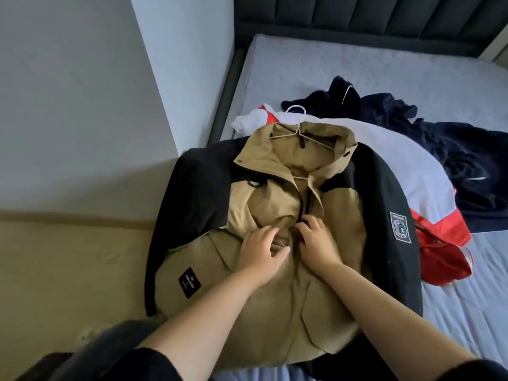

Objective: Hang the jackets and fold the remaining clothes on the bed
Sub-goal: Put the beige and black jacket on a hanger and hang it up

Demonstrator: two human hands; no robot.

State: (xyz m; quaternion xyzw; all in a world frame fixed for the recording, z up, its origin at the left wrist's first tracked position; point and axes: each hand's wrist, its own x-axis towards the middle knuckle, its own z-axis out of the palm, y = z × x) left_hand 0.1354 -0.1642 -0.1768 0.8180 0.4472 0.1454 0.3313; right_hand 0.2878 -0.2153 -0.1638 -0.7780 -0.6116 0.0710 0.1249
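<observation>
In the head view I see the tan-and-black jacket point(275, 298) lying face up on the near corner of the bed point(467, 312), with its collar toward twelve o'clock and its hem toward me. A white hanger point(299, 133) sits inside the collar, its hook poking out at twelve. The left hand point(258, 254) has its fingers curled into a fold of tan fabric at the chest. The right hand point(316, 240), just beside it at three o'clock, pinches the front edge by the zip (the slider itself is hidden). A white-and-red garment point(398, 171) lies under the jacket at two o'clock, with dark navy clothes point(453, 149) beyond it.
</observation>
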